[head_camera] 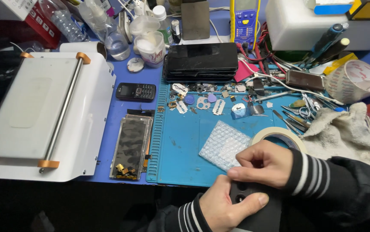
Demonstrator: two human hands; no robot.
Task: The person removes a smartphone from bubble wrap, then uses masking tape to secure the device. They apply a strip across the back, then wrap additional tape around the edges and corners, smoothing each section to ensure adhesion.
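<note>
A black phone (253,215) with round camera holes rests back-up at the near edge of the blue mat (180,150). My left hand (223,206) grips its left side, thumb lying across the back. From the right, my right hand (264,163) pinches with curled fingers at the phone's top edge. Both sleeves are black with white stripes. Just beyond the hands lie a piece of bubble wrap (223,144) and a roll of masking tape (279,135).
A white machine with a metal roller (43,111) fills the left. A bare phone screen (131,146), a small keypad phone (135,91), a stack of black phones (202,62), small parts, tweezers (292,118), a cloth (344,133) and a clear tape roll (354,79) crowd the bench.
</note>
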